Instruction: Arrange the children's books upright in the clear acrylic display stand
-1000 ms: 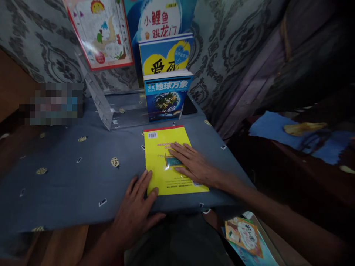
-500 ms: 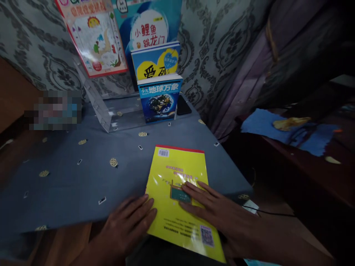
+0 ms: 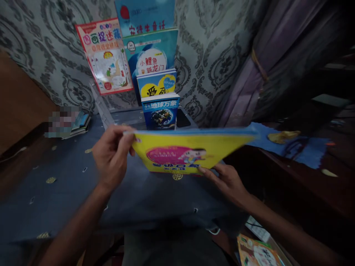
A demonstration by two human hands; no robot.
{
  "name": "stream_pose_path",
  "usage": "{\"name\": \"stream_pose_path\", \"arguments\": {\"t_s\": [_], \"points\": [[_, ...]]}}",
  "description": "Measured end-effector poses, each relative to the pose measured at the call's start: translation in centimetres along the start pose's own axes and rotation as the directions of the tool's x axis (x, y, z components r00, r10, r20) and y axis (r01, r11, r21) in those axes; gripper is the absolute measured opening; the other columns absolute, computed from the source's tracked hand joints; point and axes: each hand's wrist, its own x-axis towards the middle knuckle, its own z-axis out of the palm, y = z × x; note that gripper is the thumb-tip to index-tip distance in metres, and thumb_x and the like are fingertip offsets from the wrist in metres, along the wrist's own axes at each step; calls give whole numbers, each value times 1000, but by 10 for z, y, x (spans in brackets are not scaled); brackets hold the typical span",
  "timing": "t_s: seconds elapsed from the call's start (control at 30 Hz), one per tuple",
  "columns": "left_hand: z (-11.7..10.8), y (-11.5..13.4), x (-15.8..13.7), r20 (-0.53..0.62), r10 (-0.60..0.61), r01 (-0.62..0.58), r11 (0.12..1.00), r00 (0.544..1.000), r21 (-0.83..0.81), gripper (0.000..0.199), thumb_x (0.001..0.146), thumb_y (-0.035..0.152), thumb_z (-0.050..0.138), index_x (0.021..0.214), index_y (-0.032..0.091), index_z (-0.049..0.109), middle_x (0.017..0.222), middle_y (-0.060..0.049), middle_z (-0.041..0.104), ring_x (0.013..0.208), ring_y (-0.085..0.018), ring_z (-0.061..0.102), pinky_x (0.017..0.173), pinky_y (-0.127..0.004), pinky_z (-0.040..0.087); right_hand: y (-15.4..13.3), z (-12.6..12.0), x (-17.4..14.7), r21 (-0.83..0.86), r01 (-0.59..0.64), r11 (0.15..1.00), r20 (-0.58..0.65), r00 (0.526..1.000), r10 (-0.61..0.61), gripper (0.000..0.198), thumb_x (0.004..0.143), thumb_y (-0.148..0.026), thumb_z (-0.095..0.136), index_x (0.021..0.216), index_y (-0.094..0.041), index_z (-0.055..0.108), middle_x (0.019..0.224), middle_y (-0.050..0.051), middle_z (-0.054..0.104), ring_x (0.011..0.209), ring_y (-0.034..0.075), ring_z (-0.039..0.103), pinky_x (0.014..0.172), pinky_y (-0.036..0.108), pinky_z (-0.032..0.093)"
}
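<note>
A yellow book is held up above the table, tilted, its cover with a pink oval and a cartoon figure facing me. My left hand pinches its upper left corner between thumb and fingers. At the lower right edge, my right hand grips it, the thumb on the cover and the other fingers partly hidden behind. Beyond the book stands a clear display rack holding several books, among them a blue book with a globe and a red-edged picture book.
Blue cloth with a pineapple print covers the table. A stack of books lies at the left, partly blurred out. A dark phone rests beside the rack. Right of the table are a blue cloth and, lower down, an orange book.
The yellow book was lying at the table's front edge under both hands. It is now lifted and turned, showing another cover, with both hands gripping it. The view has shifted too.
</note>
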Motion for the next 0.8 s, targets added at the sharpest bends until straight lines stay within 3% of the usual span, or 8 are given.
{"name": "stream_pose_path", "arguments": {"t_s": [0.07, 0.17, 0.3, 0.37, 0.47, 0.57, 0.67, 0.8], "points": [[7, -23, 23, 44, -118, 122, 987, 992, -107, 20, 94, 40, 65, 99, 20, 64, 67, 5, 63, 46, -6, 52, 41, -17, 40, -12, 6, 10, 161, -84, 983, -4, 996, 85, 48, 83, -68, 66, 99, -24, 76, 101, 8, 80, 95, 34, 76, 82, 47, 65], [18, -68, 40, 143, -301, 325, 927, 943, -186, 26, 85, 35, 69, 104, 21, 60, 58, 8, 57, 41, -7, 47, 38, -16, 36, -22, 16, 21, 415, -261, 872, 98, 965, 242, 54, 78, -68, 71, 106, -22, 70, 99, 9, 81, 85, 31, 78, 70, 43, 66], [36, -128, 30, 270, -594, 636, 765, 758, -100, 32, 73, 27, 70, 98, 19, 53, 59, 8, 59, 46, -9, 55, 44, -18, 44, -7, 27, 29, 499, -398, 770, 153, 915, 374, 51, 70, -65, 78, 92, -22, 64, 85, 7, 81, 73, 29, 78, 63, 39, 65], [45, -150, 21, 282, -660, 683, 730, 696, 21, 29, 72, 26, 69, 94, 20, 49, 59, 8, 58, 46, -10, 56, 48, -20, 47, 4, 31, 33, 477, -420, 772, 149, 905, 399, 50, 66, -65, 80, 84, -23, 60, 79, 6, 81, 69, 29, 78, 59, 38, 64], [49, -166, 11, 290, -670, 672, 733, 684, 108, 23, 74, 21, 66, 89, 20, 49, 55, 9, 54, 44, -10, 52, 48, -21, 45, 16, 32, 42, 438, -446, 780, 148, 892, 427, 50, 61, -63, 83, 76, -23, 57, 73, 5, 80, 64, 28, 77, 54, 36, 62], [43, -169, 5, 305, -576, 515, 817, 759, 260, 17, 77, 14, 63, 90, 20, 55, 69, 3, 62, 62, -15, 60, 62, -26, 51, 20, 30, 51, 429, -484, 763, 191, 874, 446, 46, 61, -59, 84, 71, -25, 55, 71, 3, 80, 63, 28, 77, 53, 36, 62], [36, -164, -2, 415, -368, 108, 841, 832, 530, 12, 86, 14, 56, 96, 19, 61, 96, -7, 68, 95, -23, 65, 87, -37, 53, 21, 28, 56, 420, -497, 760, 223, 868, 444, 40, 64, -55, 83, 69, -26, 56, 71, 3, 80, 62, 28, 77, 53, 38, 63], [36, -157, -19, 609, -242, -205, 795, 755, 571, 22, 100, 23, 46, 111, 15, 63, 117, -14, 68, 113, -27, 63, 99, -43, 50, 25, 29, 59, 389, -500, 773, 241, 866, 439, 37, 68, -54, 82, 71, -26, 58, 68, 5, 78, 60, 28, 76, 54, 40, 62]]}}
